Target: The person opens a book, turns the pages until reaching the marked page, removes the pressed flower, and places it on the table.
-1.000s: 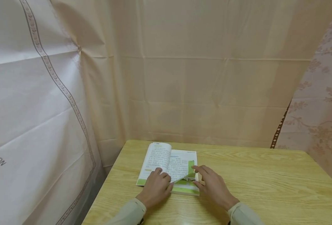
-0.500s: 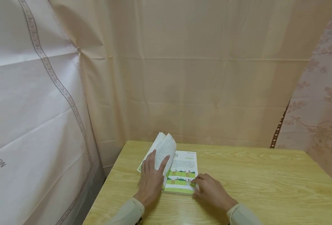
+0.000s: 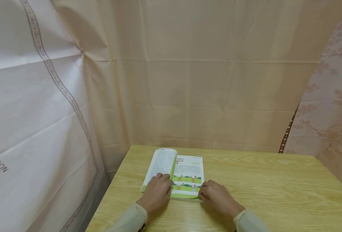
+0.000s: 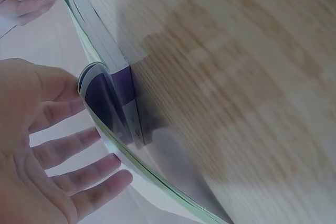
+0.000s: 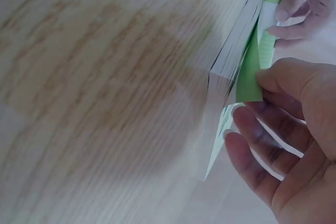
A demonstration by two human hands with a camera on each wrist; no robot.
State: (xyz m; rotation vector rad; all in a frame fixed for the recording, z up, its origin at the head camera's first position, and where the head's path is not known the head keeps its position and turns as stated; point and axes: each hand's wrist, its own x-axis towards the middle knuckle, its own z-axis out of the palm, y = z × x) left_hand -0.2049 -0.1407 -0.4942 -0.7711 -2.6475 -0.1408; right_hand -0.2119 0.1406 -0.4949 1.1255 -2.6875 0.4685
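An open book [image 3: 187, 169] lies on the wooden table, its right page showing cartoon pictures over green strips. My left hand [image 3: 157, 191] rests on the lower part of the text-filled left page [image 3: 162, 161]. In the left wrist view its extended fingers [image 4: 68, 148] press against the pages, which curl over near the spine. At the book's lower right corner is my right hand [image 3: 217, 197]. Seen from the right wrist, thumb and forefinger pinch a green-edged page [image 5: 249, 77], its corner lifted off the thick stack beneath. The other right fingers sit below, by the book's edge.
The wood-grain table [image 3: 260, 187] extends to the right of the book. Behind it hangs a beige cloth [image 3: 205, 96], with a white printed cloth [image 3: 43, 129] at the left and a floral one [image 3: 330, 122] at the right.
A page has turned from right to left, bringing up the cartoon page. My left hand rose with the lifted pages and came back down on them; my right hand now pinches the lower right corner.
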